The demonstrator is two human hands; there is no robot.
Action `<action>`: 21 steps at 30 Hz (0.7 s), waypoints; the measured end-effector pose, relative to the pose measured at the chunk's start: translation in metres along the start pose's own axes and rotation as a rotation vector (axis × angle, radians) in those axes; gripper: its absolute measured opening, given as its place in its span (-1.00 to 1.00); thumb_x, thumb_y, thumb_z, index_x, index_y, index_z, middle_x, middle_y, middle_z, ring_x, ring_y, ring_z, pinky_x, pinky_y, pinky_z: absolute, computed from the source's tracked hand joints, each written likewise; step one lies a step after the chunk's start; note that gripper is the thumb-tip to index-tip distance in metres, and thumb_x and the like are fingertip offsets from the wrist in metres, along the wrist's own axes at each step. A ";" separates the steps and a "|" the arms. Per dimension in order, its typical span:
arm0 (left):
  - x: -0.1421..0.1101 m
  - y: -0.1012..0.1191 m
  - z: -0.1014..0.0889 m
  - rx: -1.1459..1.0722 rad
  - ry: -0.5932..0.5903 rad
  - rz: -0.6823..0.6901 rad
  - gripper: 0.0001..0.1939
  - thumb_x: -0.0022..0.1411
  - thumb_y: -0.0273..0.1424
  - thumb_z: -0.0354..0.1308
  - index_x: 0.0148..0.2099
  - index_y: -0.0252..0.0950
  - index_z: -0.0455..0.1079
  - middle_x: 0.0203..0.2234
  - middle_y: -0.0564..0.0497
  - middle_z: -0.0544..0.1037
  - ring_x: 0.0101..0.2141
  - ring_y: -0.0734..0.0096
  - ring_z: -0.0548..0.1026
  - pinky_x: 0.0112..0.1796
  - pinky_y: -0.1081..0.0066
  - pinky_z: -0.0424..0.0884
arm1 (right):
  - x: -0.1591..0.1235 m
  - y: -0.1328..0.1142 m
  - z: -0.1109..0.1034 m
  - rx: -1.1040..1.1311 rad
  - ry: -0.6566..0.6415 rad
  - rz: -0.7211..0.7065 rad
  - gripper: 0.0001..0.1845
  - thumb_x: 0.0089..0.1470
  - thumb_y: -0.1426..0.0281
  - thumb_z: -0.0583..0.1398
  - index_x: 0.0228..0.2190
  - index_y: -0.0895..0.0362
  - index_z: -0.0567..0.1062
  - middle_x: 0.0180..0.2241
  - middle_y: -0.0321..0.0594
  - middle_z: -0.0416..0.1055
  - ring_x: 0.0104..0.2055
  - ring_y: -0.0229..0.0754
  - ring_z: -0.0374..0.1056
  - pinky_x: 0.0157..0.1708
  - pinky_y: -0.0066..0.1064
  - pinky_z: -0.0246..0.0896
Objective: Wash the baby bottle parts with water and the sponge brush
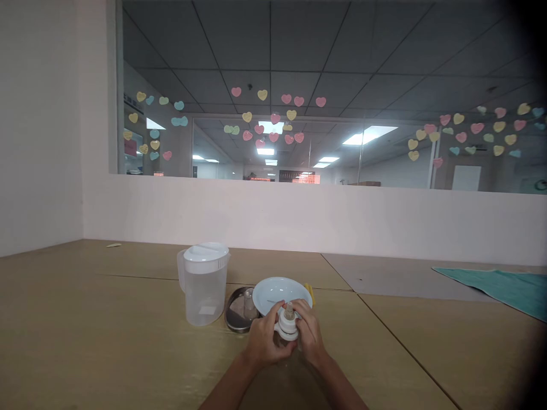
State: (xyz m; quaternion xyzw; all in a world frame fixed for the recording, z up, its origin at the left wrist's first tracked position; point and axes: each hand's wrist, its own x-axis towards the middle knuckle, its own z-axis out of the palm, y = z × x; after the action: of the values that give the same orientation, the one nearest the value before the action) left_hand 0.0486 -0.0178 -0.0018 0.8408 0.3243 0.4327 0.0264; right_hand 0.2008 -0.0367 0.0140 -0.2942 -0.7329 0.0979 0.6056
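Observation:
Between my two hands is a baby bottle with a translucent teat and a white collar (288,322); its lower body is mostly hidden by my fingers. My left hand (264,340) is closed around its left side, the thumb up by the collar. On the other side my right hand (311,335) wraps it, fingers curled near the teat. Just beyond them stands a pale blue-white bowl (280,287). A round metal dish (234,324) to the left holds a clear dome-shaped cap (249,304).
A lidded translucent pitcher (205,290) stands left of the dish. Something yellow (310,293) shows behind the bowl's right side. A teal cloth (504,287) lies far right on the table (106,341). At the back, a wall carries a window with heart-shaped notes.

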 end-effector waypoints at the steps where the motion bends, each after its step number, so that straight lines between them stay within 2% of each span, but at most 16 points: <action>1: 0.000 0.001 0.000 0.001 -0.003 -0.004 -0.20 -0.08 -0.27 0.18 0.22 -0.32 0.05 -0.20 -0.13 0.55 -0.24 0.12 0.55 -0.23 0.26 0.47 | -0.001 0.001 0.000 0.004 0.027 0.006 -0.75 0.06 0.41 -0.06 -0.35 0.11 0.40 -0.34 -0.21 0.37 -0.26 -0.13 0.28 -0.24 -0.31 0.18; 4: 0.000 0.003 -0.002 -0.018 -0.012 -0.019 -0.23 -0.09 -0.30 0.18 0.20 -0.29 0.08 -0.18 -0.12 0.54 -0.25 0.13 0.54 -0.22 0.27 0.46 | -0.006 0.005 0.001 -0.014 0.141 0.038 -0.79 0.03 0.41 0.00 -0.29 0.10 0.38 -0.34 -0.23 0.39 -0.27 -0.14 0.32 -0.25 -0.33 0.22; 7: 0.000 0.005 -0.003 -0.059 -0.004 -0.019 -0.27 -0.08 -0.31 0.18 0.18 -0.25 0.10 -0.18 -0.10 0.54 -0.25 0.15 0.54 -0.22 0.29 0.46 | -0.011 0.006 0.000 -0.069 0.193 0.006 -0.87 0.05 0.39 0.04 -0.32 0.09 0.35 -0.39 -0.26 0.38 -0.32 -0.15 0.35 -0.32 -0.36 0.25; 10: 0.000 0.006 -0.004 -0.090 0.018 0.007 -0.30 -0.07 -0.30 0.19 0.15 -0.24 0.12 -0.21 -0.07 0.54 -0.25 0.18 0.54 -0.23 0.33 0.45 | -0.014 0.004 -0.004 -0.149 0.208 -0.115 -0.90 0.07 0.41 0.05 -0.33 0.09 0.34 -0.41 -0.23 0.38 -0.34 -0.14 0.36 -0.35 -0.34 0.25; 14: 0.000 0.006 -0.002 -0.081 0.030 -0.010 -0.35 -0.04 -0.26 0.19 0.11 -0.25 0.10 -0.35 -0.01 0.54 -0.37 0.26 0.53 -0.35 0.40 0.42 | -0.016 -0.002 -0.007 -0.258 0.239 -0.361 -0.86 0.02 0.47 0.07 -0.31 0.10 0.35 -0.46 -0.20 0.36 -0.41 -0.13 0.32 -0.43 -0.31 0.23; 17: 0.000 0.001 0.001 -0.074 0.022 -0.040 -0.42 -0.04 -0.27 0.18 0.03 -0.26 0.11 -0.42 0.04 0.52 -0.45 0.32 0.51 -0.45 0.44 0.35 | -0.017 -0.009 -0.001 -0.324 0.161 -0.500 -0.75 -0.05 0.48 0.09 -0.24 0.11 0.36 -0.48 -0.18 0.37 -0.43 -0.12 0.30 -0.48 -0.29 0.19; 21: 0.000 -0.009 0.007 -0.071 -0.002 -0.098 -0.59 0.02 -0.32 0.12 -0.06 -0.22 0.13 -0.48 0.10 0.51 -0.49 0.39 0.48 -0.50 0.48 0.27 | -0.017 -0.021 0.016 -0.404 -0.087 -0.637 -0.77 -0.08 0.42 0.11 -0.29 0.05 0.39 -0.47 -0.23 0.42 -0.39 -0.11 0.35 -0.33 -0.19 0.22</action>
State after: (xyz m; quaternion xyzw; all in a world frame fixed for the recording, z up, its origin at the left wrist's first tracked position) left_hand 0.0492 -0.0090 -0.0089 0.8227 0.3496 0.4414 0.0778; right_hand 0.1805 -0.0598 0.0061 -0.1609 -0.8171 -0.2294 0.5039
